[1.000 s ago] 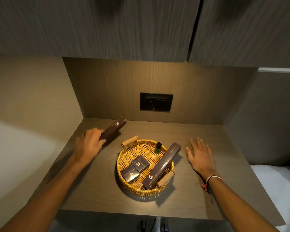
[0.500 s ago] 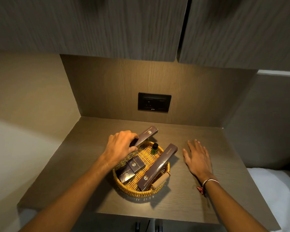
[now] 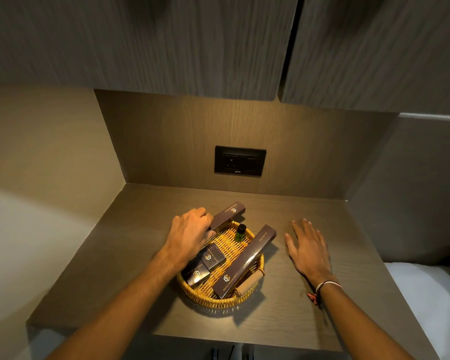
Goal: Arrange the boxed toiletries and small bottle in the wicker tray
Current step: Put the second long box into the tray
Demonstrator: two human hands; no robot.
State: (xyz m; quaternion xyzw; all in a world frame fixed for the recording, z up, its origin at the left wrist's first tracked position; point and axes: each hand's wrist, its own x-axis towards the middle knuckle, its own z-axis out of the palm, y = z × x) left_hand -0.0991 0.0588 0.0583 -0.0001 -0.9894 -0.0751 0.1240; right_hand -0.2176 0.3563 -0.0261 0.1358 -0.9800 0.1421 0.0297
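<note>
A round wicker tray (image 3: 220,302) with two wooden handles sits on the brown shelf. Inside it lie two small dark boxes (image 3: 204,265) at the left, a small green bottle (image 3: 240,232) upright at the back, and a long dark box (image 3: 244,261) resting diagonally across the right rim. My left hand (image 3: 190,235) is over the tray's back left rim, shut on the near end of a second long dark box (image 3: 227,214) that lies across that rim and sticks out past it. My right hand (image 3: 308,248) lies flat and open on the shelf, right of the tray.
The shelf (image 3: 130,255) is a niche with a wall on the left, a back panel with a black socket (image 3: 240,161), and cabinet doors (image 3: 166,42) overhead. White bedding (image 3: 426,294) lies at the lower right, beyond the shelf's edge.
My left hand has carried the second long box from the shelf's back left over to the tray's back rim. The right hand has stayed flat on the shelf.
</note>
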